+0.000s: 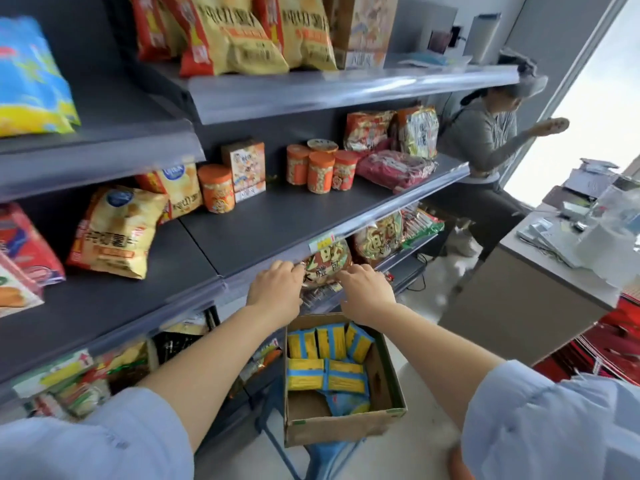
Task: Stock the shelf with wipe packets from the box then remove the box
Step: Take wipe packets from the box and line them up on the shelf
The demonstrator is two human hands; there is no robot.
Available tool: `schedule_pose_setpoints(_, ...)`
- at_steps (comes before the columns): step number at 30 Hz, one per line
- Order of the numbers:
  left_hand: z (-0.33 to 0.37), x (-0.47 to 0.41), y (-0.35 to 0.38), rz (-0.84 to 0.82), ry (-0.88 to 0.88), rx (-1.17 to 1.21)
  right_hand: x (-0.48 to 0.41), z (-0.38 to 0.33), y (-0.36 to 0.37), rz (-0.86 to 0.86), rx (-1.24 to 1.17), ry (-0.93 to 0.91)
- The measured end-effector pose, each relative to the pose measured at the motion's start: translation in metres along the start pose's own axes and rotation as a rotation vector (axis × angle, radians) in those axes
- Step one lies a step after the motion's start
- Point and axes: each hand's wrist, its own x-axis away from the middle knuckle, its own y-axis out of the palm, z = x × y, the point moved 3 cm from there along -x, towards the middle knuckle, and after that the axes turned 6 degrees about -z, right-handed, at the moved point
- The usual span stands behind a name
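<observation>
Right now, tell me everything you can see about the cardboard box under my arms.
The cardboard box is brown and open-topped, with plain walls and small green-and-yellow marks on its front corners. It sits upright on what looks like a blue stool before the lower shelves. Yellow-and-blue wipe packets fill its far half, some on edge, some flat; the near left floor is bare. The left hand and right hand are above it at a snack bag; neither holds it.

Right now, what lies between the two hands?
A red-and-gold snack bag, held by the left hand and right hand; head view.
</observation>
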Motion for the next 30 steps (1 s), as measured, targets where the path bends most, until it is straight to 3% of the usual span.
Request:
schedule_pose_setpoints(15, 0.038, -0.082, 0.143, -0.344, -0.026, 0.053, -0.077, 0.069, 0.132, -0.324, -0.087, -0.011)
schedule_pose_setpoints(30, 0.038, -0.079, 0.306, -0.574, -0.333, 0.137, -0.11, 0.092, 0.302, -0.577, -0.03, -0.22)
